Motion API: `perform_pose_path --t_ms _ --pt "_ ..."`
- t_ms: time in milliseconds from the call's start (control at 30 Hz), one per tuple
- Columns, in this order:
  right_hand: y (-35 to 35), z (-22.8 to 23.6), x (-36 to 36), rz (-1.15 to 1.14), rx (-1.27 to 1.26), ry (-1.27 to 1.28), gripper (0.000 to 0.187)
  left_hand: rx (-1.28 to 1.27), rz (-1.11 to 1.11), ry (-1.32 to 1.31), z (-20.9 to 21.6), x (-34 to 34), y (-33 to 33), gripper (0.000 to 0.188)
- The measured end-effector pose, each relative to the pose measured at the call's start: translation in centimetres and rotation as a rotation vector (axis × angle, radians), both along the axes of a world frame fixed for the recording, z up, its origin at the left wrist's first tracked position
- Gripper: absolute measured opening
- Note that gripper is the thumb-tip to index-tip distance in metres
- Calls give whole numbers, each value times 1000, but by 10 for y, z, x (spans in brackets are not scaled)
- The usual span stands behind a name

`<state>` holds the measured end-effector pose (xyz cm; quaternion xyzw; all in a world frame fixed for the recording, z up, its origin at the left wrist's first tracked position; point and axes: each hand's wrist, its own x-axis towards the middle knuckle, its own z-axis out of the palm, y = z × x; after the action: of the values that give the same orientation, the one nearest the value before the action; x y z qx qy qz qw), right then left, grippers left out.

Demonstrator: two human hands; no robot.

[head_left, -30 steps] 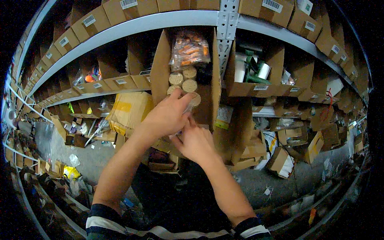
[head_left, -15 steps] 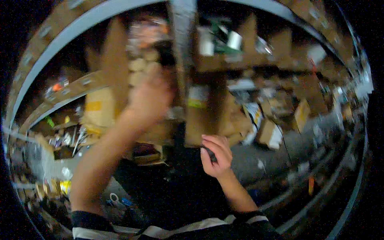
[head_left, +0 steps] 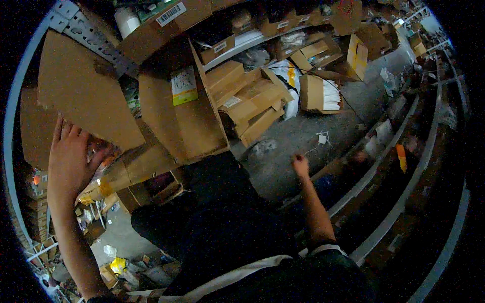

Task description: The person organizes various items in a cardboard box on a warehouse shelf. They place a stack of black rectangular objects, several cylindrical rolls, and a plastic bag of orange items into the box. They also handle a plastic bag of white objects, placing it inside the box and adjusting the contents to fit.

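Observation:
At the left, my left hand [head_left: 70, 151] is at the lower edge of a raised cardboard flap [head_left: 88, 86]. Its fingertips meet the cardboard, and the thumb stands apart over shiny clear-wrapped things with some orange, mostly hidden inside the box below. Beside this box is an open cardboard carton [head_left: 151, 108]; a white and yellow-green printed card [head_left: 184, 87] lies against its inner side. Low over the grey floor, right of my body, hangs my right hand [head_left: 300, 164], its fingers curled closed. I see no object in it. Thin white strips [head_left: 323, 139] lie close to it in the picture.
Flattened cardboard boxes [head_left: 252, 103] and an open box with white contents [head_left: 321, 94] lie on the floor ahead. A metal shelf post [head_left: 91, 38] rises at the upper left. Dark shelving with curved-looking rails [head_left: 389, 217] runs along the right.
The view has swung, bringing more floor and right-hand shelving into sight. My left hand has left the stacked round items and is now at a flap. My right hand has moved right and closed.

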<state>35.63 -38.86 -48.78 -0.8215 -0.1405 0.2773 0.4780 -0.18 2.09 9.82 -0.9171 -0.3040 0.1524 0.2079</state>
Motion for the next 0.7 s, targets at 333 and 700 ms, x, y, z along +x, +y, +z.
perform_pose_path --t_ms 333,700 --pt "74 -136 -88 -484 -298 770 39 99 -35 36 28 13 -71 63" --pt "37 -116 121 -130 1375 1693 44 73 -172 -81 -50 81 -94 36"
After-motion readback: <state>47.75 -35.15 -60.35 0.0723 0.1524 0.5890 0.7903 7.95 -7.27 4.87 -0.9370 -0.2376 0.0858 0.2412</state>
